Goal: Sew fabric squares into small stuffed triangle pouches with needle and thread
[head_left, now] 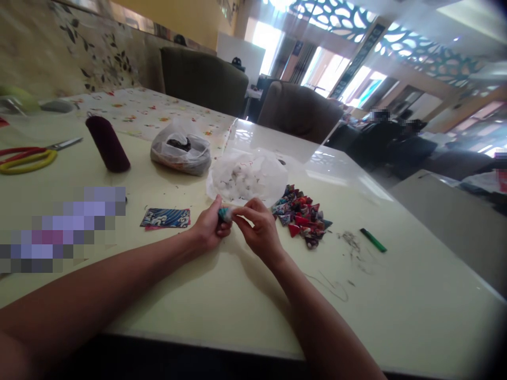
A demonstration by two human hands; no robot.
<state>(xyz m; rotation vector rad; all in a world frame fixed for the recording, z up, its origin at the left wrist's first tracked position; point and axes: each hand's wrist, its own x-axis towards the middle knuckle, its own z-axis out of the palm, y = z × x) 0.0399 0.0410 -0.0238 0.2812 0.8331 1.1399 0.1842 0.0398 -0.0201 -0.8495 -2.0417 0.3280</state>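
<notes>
My left hand (213, 226) is closed around a small teal patterned fabric piece (224, 213), thumb pointing up. White stuffing (229, 215) shows at the piece's right end, where the fingertips of my right hand (259, 226) pinch it. Just beyond both hands lies a white plastic bag (273, 177), spread out with fluffy white filling (241, 182) on it. A heap of small pointed cloth pieces (303, 216), mostly red and blue, sits right of my right hand. Flat blue wave-patterned cloth (166, 217) lies left of my left hand, with a reddish layer beneath.
Red-and-yellow scissors (35, 155), a dark maroon cylindrical object (106, 143) and a tied-looking plastic bag (180, 150) stand on the left and back. At right lie a green-handled tool (373, 240) and loose threads (350, 241). Chairs (204, 79) line the far table edge.
</notes>
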